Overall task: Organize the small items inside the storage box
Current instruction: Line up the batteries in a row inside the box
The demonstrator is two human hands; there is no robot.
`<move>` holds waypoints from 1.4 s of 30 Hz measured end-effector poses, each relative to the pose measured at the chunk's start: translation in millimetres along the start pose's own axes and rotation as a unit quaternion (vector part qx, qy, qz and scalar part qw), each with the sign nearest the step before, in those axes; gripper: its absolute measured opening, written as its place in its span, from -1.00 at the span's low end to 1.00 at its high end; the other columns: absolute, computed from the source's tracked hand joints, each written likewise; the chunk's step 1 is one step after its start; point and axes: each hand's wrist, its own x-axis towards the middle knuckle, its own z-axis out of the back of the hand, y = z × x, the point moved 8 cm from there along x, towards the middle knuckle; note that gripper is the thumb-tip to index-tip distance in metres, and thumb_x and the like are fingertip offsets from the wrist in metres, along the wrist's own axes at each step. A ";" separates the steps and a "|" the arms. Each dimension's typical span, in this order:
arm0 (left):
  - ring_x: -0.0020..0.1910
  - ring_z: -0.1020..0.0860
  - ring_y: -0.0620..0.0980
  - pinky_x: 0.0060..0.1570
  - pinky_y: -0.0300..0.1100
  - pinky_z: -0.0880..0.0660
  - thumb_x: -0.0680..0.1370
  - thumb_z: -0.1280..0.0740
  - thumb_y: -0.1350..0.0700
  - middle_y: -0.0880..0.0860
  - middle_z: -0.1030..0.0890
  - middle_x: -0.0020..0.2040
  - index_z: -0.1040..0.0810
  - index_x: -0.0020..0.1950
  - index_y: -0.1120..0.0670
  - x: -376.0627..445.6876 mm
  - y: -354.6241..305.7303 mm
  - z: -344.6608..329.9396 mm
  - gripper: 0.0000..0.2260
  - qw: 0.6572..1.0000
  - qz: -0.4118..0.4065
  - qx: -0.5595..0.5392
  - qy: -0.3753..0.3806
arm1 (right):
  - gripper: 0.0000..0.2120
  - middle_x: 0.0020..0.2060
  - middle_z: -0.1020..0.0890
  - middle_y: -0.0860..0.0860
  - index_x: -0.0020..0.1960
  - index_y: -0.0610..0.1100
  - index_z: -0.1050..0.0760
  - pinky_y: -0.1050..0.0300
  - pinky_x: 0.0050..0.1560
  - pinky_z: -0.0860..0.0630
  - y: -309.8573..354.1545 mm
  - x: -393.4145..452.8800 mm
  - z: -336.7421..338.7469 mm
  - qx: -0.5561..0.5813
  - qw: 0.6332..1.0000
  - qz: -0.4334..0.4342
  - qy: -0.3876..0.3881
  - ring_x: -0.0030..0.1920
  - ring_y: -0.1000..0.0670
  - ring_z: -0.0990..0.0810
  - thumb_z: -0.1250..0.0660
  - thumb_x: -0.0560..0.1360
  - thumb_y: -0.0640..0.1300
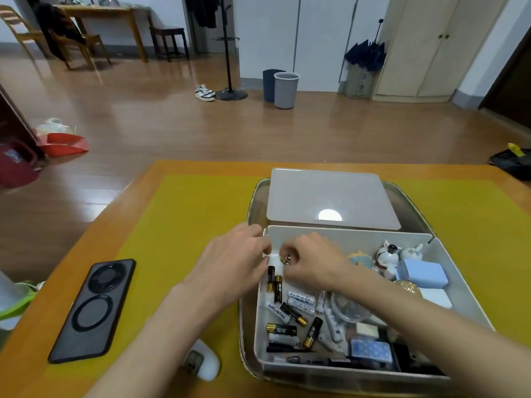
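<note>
- White plastic storage box [459,271] sitting in a tray [253,196] on the yellow mat [184,225] of the desk [71,262], lid [330,196] off and lying behind it.
- Both hands working at the box's far-left corner: right hand [310,262] pinched shut on a small gold-tipped battery [285,260]; left hand [235,259] curled at the box wall, fingers hidden, so cannot tell whether gripping anything.
- Two black-and-gold batteries [274,282] lying side by side just below the held one; likely lining more up beside them.
- Risk: round batteries rolling apart as the next one goes down, undoing the row, since nothing braces them on the smooth floor of the box.
- Risk: pinched battery slipping from the fingertips and dropping into the loose heap of white batteries [301,300] and black ones nearer the front.
- Risk: right forearm, stretched across the box, brushing the cat figurine [386,257] or blue box [422,272] on the right side and toppling them.
- Risk: left hand pressing on the wall and shifting the box within the tray.
- Phone [94,308] well apart on the left, unlikely to be disturbed.
</note>
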 end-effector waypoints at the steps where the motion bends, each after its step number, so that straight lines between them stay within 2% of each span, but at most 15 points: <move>1: 0.04 -0.44 -0.06 -0.30 -0.19 -0.33 0.58 -0.29 0.02 -0.09 -0.48 -0.05 -0.59 0.00 -0.02 0.9 -2.0 0.4 -0.89 1.000 -0.009 0.000 -0.004 | -0.71 -0.24 -0.57 0.10 0.08 0.09 -0.58 0.03 -0.12 -0.55 -6.1 -3.2 7.9 0.020 1.000 -0.007 -0.009 -0.15 -0.05 -0.56 -0.32 0.36 -0.02; 3: 0.05 -0.42 -0.05 -0.20 -0.19 -0.36 0.55 -0.34 0.02 -0.09 -0.50 -0.02 -0.60 0.02 -0.03 3.7 -11.2 -2.5 -0.91 0.999 -0.038 0.007 -0.003 | -0.72 -0.31 -0.59 0.10 0.05 0.09 -0.60 0.01 -0.18 -0.57 -20.3 -12.3 22.6 0.045 0.998 -0.012 -0.028 -0.21 -0.01 -0.57 -0.31 0.36 -0.03; 5: 0.11 -0.43 -0.03 0.08 -0.11 -0.40 0.54 -0.35 0.01 -0.07 -0.53 0.04 -0.61 0.07 -0.05 6.3 -28.0 -17.5 -0.86 0.995 -0.074 0.052 0.040 | -0.76 -0.34 -0.61 0.09 0.01 0.09 -0.63 0.03 -0.21 -0.55 -36.8 -22.7 32.6 0.065 0.996 -0.030 -0.045 -0.25 0.05 -0.57 -0.33 0.38 -0.07; 8: 0.15 -0.50 0.05 0.43 0.06 -0.17 0.51 -0.33 0.07 0.01 -0.59 0.05 -0.60 0.11 0.00 8.8 -44.2 -47.5 -0.81 0.969 -0.081 0.172 0.159 | -0.81 -0.30 -0.65 0.11 -0.02 0.08 -0.65 0.13 -0.24 -0.50 -58.3 -32.9 36.8 0.066 0.993 -0.076 -0.054 -0.22 0.07 -0.60 -0.36 0.41 -0.11; 10: 0.17 -0.52 0.07 0.50 0.13 -0.04 0.50 -0.37 0.04 0.03 -0.61 0.07 -0.58 0.12 0.02 12.6 -44.7 -54.8 -0.79 0.951 -0.071 0.222 0.204 | -0.83 -0.26 -0.68 0.12 -0.03 0.08 -0.66 0.13 -0.17 -0.55 -67.2 -34.3 35.1 0.071 0.991 -0.103 -0.054 -0.16 0.05 -0.63 -0.38 0.42 -0.10; 13: 0.21 -0.50 0.08 0.51 0.20 0.02 0.48 -0.41 0.02 0.04 -0.60 0.12 -0.56 0.15 0.02 21.2 -46.1 -58.7 -0.74 0.938 -0.053 0.248 0.236 | -0.90 -0.24 -0.69 0.12 -0.08 0.03 -0.67 0.03 -0.03 -0.62 -71.3 -32.7 28.2 0.126 0.983 -0.126 -0.050 -0.12 0.03 -0.66 -0.44 0.42 -0.07; 15: 0.19 -0.52 0.08 0.50 0.21 0.00 0.48 -0.39 0.05 0.04 -0.61 0.10 -0.55 0.11 0.00 27.1 -48.4 -61.0 -0.78 0.942 -0.037 0.236 0.237 | -0.94 -0.25 -0.70 0.10 -0.11 0.00 -0.67 -0.01 -0.02 -0.64 -67.9 -29.8 22.1 0.158 0.978 -0.125 -0.045 -0.16 0.04 -0.67 -0.49 0.42 -0.05; 20: 0.21 -0.51 0.12 0.42 0.20 -0.13 0.52 -0.30 0.14 0.05 -0.59 0.13 -0.56 0.12 0.00 37.2 -40.1 -65.4 -0.81 0.952 -0.017 0.229 0.203 | -0.85 -0.30 -0.67 0.09 -0.02 -0.03 -0.68 0.07 -0.06 -0.61 -55.4 -21.0 11.1 0.194 0.976 -0.099 -0.019 -0.18 0.04 -0.67 -0.50 0.44 -0.01; 22: 0.24 -0.47 0.10 0.37 0.15 -0.19 0.52 -0.31 0.13 0.04 -0.58 0.14 -0.55 0.11 0.00 39.4 -35.1 -66.6 -0.83 0.958 -0.009 0.220 0.185 | -0.78 -0.28 -0.67 0.10 0.06 -0.01 -0.67 0.09 -0.05 -0.58 -50.8 -19.5 8.3 0.171 0.982 -0.081 -0.004 -0.16 0.03 -0.67 -0.50 0.44 0.02; 25: 0.26 -0.45 0.08 0.31 0.08 -0.24 0.51 -0.32 0.11 0.03 -0.58 0.15 -0.56 0.12 0.00 39.8 -30.4 -69.8 -0.80 0.963 -0.008 0.203 0.175 | -0.67 -0.13 -0.69 0.08 0.13 0.05 -0.61 0.01 0.05 -0.58 -49.5 -21.3 7.4 0.089 0.994 -0.067 0.010 -0.02 -0.02 -0.64 -0.51 0.39 0.08; 29: 0.26 -0.45 0.08 0.25 0.03 -0.28 0.51 -0.36 0.02 0.02 -0.59 0.18 -0.55 0.18 0.00 39.0 -29.6 -69.8 -0.75 0.969 -0.011 0.184 0.167 | -0.64 -0.05 -0.64 0.07 0.13 0.11 -0.59 0.00 0.02 -0.54 -42.6 -23.7 4.5 -0.011 0.999 -0.028 0.030 0.00 -0.07 -0.60 -0.49 0.38 0.17; 33: 0.26 -0.47 0.07 0.21 -0.02 -0.35 0.52 -0.37 0.02 0.00 -0.59 0.18 -0.57 0.17 -0.03 40.9 -25.2 -62.2 -0.77 0.977 0.007 0.130 0.167 | -0.73 -0.18 -0.64 0.10 -0.05 0.10 -0.64 0.08 -0.20 -0.40 -29.1 -19.4 7.9 -0.014 1.000 -0.002 -0.007 -0.09 -0.06 -0.61 -0.47 0.36 0.23; 36: 0.17 -0.53 0.06 0.28 -0.02 -0.33 0.51 -0.37 0.03 -0.01 -0.64 0.08 -0.61 0.09 -0.05 42.6 -21.5 -44.6 -0.84 0.983 -0.006 0.114 0.141 | -0.72 -0.23 -0.66 0.09 -0.19 0.03 -0.64 0.10 -0.23 -0.38 -22.3 -14.6 1.6 -0.031 0.999 -0.014 0.003 -0.15 -0.06 -0.62 -0.51 0.34 0.24; 39: 0.13 -0.56 0.04 0.43 -0.02 -0.19 0.52 -0.38 0.02 0.00 -0.66 0.01 -0.63 0.03 -0.08 37.5 -15.6 -34.2 -0.89 0.987 -0.003 0.096 0.128 | -0.79 -0.26 -0.67 0.07 -0.31 0.01 -0.60 0.12 -0.22 -0.46 -16.5 -11.3 -4.9 -0.039 0.999 -0.019 0.016 -0.19 -0.10 -0.62 -0.53 0.31 0.11; 42: 0.21 -0.47 0.02 0.39 0.02 -0.20 0.50 -0.42 0.00 -0.02 -0.62 0.05 -0.64 0.07 -0.07 28.6 -19.4 -37.1 -0.83 0.980 -0.018 0.125 0.155 | -0.84 -0.36 -0.61 0.06 -0.40 -0.02 -0.52 0.14 -0.24 -0.46 -15.8 -11.7 -2.3 -0.032 0.999 -0.032 0.016 -0.24 -0.11 -0.60 -0.45 0.27 0.00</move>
